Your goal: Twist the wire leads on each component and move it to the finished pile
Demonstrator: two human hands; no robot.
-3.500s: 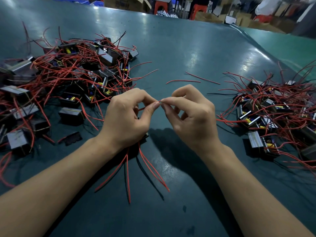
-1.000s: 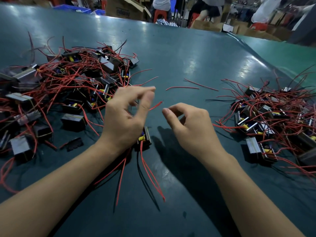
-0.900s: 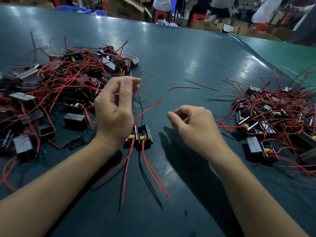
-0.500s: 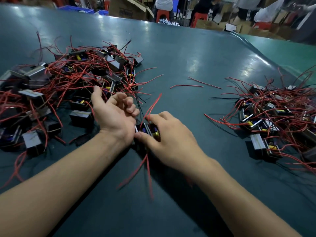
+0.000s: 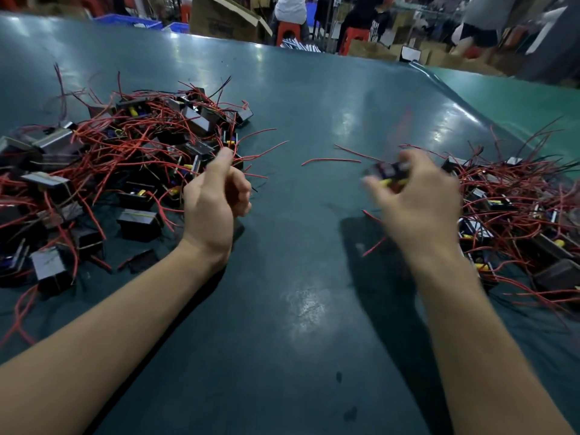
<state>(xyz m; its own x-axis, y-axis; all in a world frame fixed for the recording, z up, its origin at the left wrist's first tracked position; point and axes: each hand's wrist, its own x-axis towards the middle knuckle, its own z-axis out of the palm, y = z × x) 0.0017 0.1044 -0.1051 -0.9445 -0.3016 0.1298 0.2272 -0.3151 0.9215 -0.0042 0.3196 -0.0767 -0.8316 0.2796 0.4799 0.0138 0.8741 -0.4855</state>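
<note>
My right hand [image 5: 417, 202] grips a small black component [image 5: 387, 174] with yellow parts and red leads, blurred with motion, just left of the right-hand pile [image 5: 514, 211] of components with tangled red wires. A few of its red leads hang below my palm. My left hand [image 5: 216, 196] hovers with loosely curled fingers and holds nothing, at the near right edge of the left-hand pile [image 5: 103, 171] of black components and red wires.
The dark green table [image 5: 298, 277] runs on between the two piles. Two loose red wires [image 5: 332, 160] lie at mid-table. Cardboard boxes, red stools and seated people are beyond the table's far edge. A lighter green table [image 5: 518, 98] adjoins at the right.
My right hand picked up the component from in front of me and carried it right toward the right-hand pile. My left hand let go of the leads and drew back by the left pile.
</note>
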